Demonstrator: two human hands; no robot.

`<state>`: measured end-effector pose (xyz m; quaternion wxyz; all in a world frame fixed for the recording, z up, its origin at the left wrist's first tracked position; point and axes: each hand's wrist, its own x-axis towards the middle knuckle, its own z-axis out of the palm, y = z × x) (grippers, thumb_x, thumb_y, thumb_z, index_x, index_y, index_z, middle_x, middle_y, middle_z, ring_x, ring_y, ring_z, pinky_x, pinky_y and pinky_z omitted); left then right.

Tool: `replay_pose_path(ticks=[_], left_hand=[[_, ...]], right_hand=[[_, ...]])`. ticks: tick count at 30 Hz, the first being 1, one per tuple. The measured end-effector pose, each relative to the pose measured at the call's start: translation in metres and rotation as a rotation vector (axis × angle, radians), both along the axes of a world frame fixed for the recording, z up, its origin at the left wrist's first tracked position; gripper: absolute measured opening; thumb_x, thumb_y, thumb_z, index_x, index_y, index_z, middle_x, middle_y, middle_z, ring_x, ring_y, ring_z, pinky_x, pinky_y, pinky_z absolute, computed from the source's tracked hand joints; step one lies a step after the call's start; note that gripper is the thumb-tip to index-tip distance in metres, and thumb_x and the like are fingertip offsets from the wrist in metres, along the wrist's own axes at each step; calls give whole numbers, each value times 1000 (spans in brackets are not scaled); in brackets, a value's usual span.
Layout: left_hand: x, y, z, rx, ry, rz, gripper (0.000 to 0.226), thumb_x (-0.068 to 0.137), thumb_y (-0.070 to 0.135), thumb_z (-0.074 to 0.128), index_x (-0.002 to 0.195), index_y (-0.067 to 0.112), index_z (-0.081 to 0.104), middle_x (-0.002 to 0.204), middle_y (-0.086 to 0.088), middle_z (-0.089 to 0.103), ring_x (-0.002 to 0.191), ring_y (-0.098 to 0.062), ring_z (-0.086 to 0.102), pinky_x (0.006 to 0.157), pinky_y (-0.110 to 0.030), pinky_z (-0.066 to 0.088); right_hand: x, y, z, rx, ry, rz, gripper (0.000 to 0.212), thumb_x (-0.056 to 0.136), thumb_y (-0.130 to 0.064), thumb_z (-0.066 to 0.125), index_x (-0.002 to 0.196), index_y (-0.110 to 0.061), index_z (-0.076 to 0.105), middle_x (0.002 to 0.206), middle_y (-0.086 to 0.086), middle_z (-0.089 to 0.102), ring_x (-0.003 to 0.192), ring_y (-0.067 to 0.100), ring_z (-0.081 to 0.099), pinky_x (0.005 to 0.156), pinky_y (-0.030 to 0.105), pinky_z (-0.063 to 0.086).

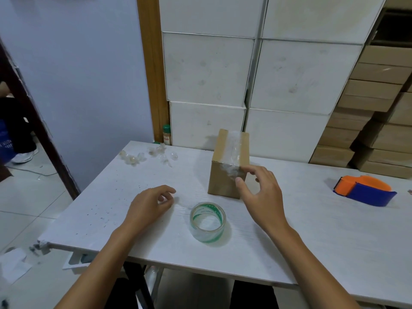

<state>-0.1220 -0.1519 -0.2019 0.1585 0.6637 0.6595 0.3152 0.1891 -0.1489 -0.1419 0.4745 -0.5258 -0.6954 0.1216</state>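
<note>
A small brown cardboard box (pixel 225 163) stands on the white table (pixel 312 219), sealed with clear tape along its top and down its near face. My right hand (pixel 259 195) reaches to the box's near right corner, thumb against the taped front face, fingers loosely spread. A roll of clear tape (pixel 207 221) with a green-printed core lies flat in front of the box, between my hands. My left hand (pixel 151 205) hovers low over the table left of the roll, fingers loosely curled, holding nothing.
An orange and blue tape dispenser (pixel 365 190) sits at the table's right. Crumpled bits of clear tape (pixel 147 155) lie at the far left corner. White cartons (pixel 207 70) and brown boxes (pixel 379 139) are stacked behind the table. A small jar (pixel 166 134) stands by the wall.
</note>
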Motion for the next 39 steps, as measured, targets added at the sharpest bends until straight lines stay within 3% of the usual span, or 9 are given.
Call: replay_pose_path(ticks=[4,10,15,18,21,24,28,32,39], left_hand=[[-2,-1,-1,1,-24,18,25,94,26,76,118,33,77,99,17,78,91,-9,68,81,-32,52],[-7,-4,2,-10,-12,18,21,94,33,77,115,32,79,103,16,77,91,-4,66,75,-23,47],[-18,-2,21,-106,29,-27,32,91,20,77,117,39,70,112,12,77,97,-6,68,89,-34,56],[-5,7,44,-1,4,-64,38,90,11,75,121,33,72,115,10,77,101,-9,69,88,-31,56],[32,17,72,160,-87,-152,35,95,17,73,128,29,74,118,14,74,108,-2,67,89,-19,52],[69,30,96,267,-115,-257,37,96,26,75,133,29,72,128,16,71,116,-2,64,99,-20,49],[100,50,103,361,44,-318,42,93,33,79,134,28,73,137,7,72,129,-14,61,109,-35,50],[110,57,93,357,101,-337,31,91,33,80,121,25,81,120,6,79,115,-18,68,96,-44,58],[113,62,82,433,67,-309,18,89,16,82,107,20,84,99,4,80,99,-20,67,86,-41,58]], right_hand=[[2,0,-5,-15,1,-11,26,97,-28,74,123,-27,71,113,-29,61,111,1,55,93,17,41],[4,3,-2,-12,13,10,28,96,-29,74,124,-28,70,116,-25,64,113,2,56,95,13,40],[7,9,1,2,-21,12,29,95,-30,75,123,-29,69,119,-18,67,116,8,57,96,17,41],[6,16,2,31,-73,-28,32,92,-29,78,123,-25,70,120,-12,65,118,13,56,93,5,36],[4,23,4,55,-92,-51,35,90,-27,81,123,-22,70,120,-9,63,120,16,55,92,0,33],[2,31,8,42,-108,-44,38,91,-33,81,127,-24,71,129,-7,62,126,17,54,93,10,37],[0,43,10,-33,-140,15,39,94,-37,78,131,-25,74,146,-4,62,135,19,55,102,29,42],[1,47,6,-1,-100,28,29,96,-32,79,124,-25,80,139,-6,71,128,16,65,104,37,53],[2,53,2,84,-34,23,19,93,-19,83,112,-19,86,119,-3,81,116,20,71,100,42,57]])
